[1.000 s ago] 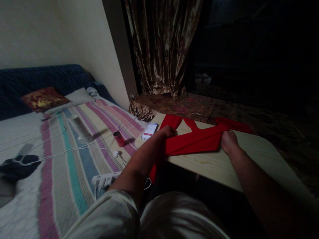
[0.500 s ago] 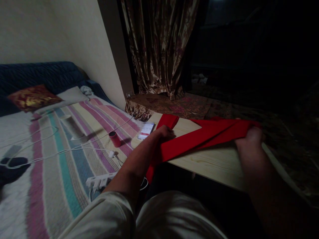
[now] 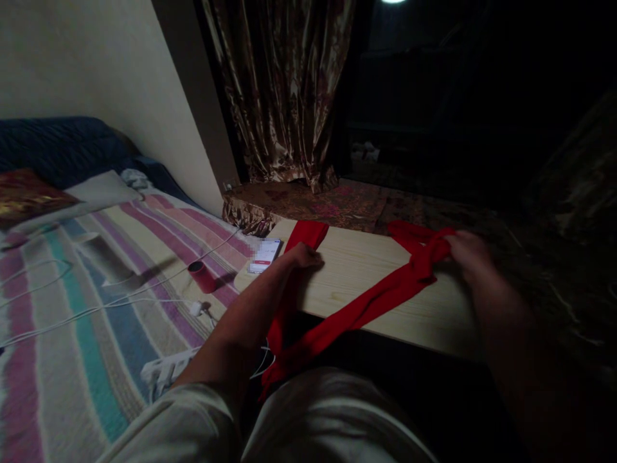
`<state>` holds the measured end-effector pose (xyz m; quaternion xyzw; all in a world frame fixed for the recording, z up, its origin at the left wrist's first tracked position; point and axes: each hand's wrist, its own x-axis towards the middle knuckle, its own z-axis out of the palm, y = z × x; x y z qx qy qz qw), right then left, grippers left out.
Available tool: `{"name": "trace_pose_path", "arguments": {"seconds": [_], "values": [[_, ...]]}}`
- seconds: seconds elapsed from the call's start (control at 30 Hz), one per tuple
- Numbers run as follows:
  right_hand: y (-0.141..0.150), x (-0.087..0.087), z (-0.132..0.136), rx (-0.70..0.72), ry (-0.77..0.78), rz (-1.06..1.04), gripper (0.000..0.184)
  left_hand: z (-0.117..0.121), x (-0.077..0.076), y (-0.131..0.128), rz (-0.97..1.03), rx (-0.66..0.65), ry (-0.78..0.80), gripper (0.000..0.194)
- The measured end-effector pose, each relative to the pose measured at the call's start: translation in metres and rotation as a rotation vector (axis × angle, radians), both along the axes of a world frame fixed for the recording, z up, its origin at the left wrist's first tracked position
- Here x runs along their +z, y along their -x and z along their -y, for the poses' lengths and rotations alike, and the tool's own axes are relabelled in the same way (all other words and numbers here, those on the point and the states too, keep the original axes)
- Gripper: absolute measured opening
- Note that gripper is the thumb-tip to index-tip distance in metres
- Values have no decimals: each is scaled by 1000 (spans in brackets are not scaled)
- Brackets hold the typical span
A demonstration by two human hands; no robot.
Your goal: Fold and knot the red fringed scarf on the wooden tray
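A long red cloth [image 3: 385,292] lies across a pale wooden board [image 3: 357,263] in front of me. My left hand [image 3: 303,256] presses one part of the cloth down near the board's left end, fingers closed on it. My right hand [image 3: 465,251], blurred by motion, grips the cloth's bunched far end at the board's right side. Between the hands the cloth sags in a narrow band off the board's near edge toward my lap.
A phone [image 3: 265,255] with a lit screen lies at the board's left end. On the striped bed cover [image 3: 96,302] are a small red cylinder [image 3: 202,276], white cables and a power strip [image 3: 166,370]. A brown curtain [image 3: 279,90] hangs behind; the right is dark.
My right hand has pulled its end of the cloth to the right and gathered it. The flat folded band has slid off the near edge into a narrow sagging strip. The view has shifted right.
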<state>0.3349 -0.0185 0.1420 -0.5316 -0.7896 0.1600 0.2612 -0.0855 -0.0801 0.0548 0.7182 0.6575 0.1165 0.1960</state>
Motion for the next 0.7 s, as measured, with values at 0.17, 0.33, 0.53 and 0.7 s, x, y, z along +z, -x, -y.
{"name": "trace_pose_path", "arguments": {"seconds": [0.17,0.33,0.53,0.7], "values": [[3,-25,11,41,286,116,33,15,15,-22,-108,-3,-29,29],[5,-44,-4,-23,226,196,38,67,21,-74,-54,-2,-193,47],[7,-76,-22,-198,2,315,65,125,17,-130,-129,-235,-44,82],[5,-90,-27,-181,124,231,58,129,18,-142,-200,-243,9,52]]}}
